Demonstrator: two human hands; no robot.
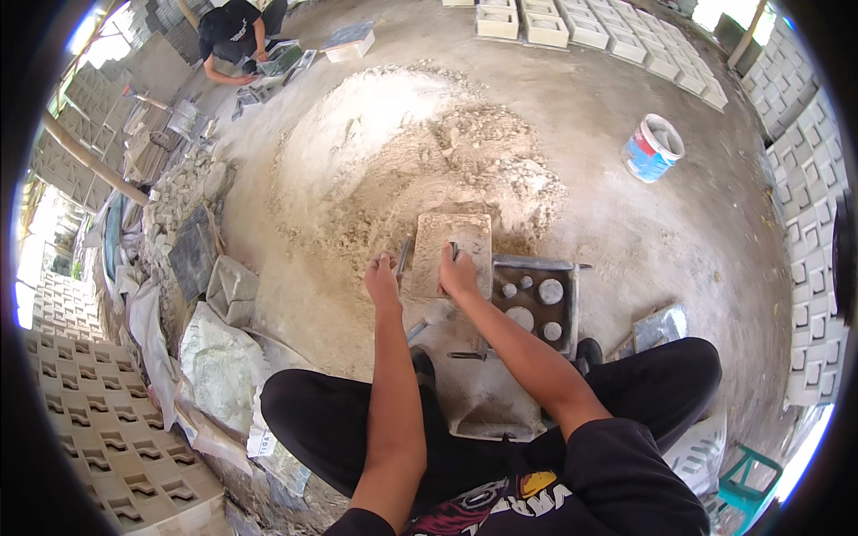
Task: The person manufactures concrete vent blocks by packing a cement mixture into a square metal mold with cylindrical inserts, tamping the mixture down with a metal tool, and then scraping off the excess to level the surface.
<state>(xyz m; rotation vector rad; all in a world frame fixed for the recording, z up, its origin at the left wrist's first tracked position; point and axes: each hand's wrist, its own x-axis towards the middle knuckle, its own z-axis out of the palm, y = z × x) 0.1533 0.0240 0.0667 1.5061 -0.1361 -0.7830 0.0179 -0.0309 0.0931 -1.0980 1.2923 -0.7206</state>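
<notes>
My right hand (458, 275) is closed around a short dark handle (454, 249) over a square, sand-covered slab (454, 228). What the handle belongs to is hidden by the hand. Left of the slab, my left hand (382, 280) has its fingers curled together; what they hold, if anything, cannot be made out. A thin grey bar (406, 255) stands tilted between that hand and the slab. Beside the slab on the right lies an open metal mould (574, 308) with several round grey discs inside. Below it, between my legs, sits a grey metal tray (490, 393).
A large heap of sandy mix (465, 165) lies ahead, with pale powder at its left. A bucket (653, 150) stands to the right. Rubble (183, 192) and sacks (219, 366) lie left. Stacked blocks (125, 438) line both sides. Another person (234, 36) crouches at far left.
</notes>
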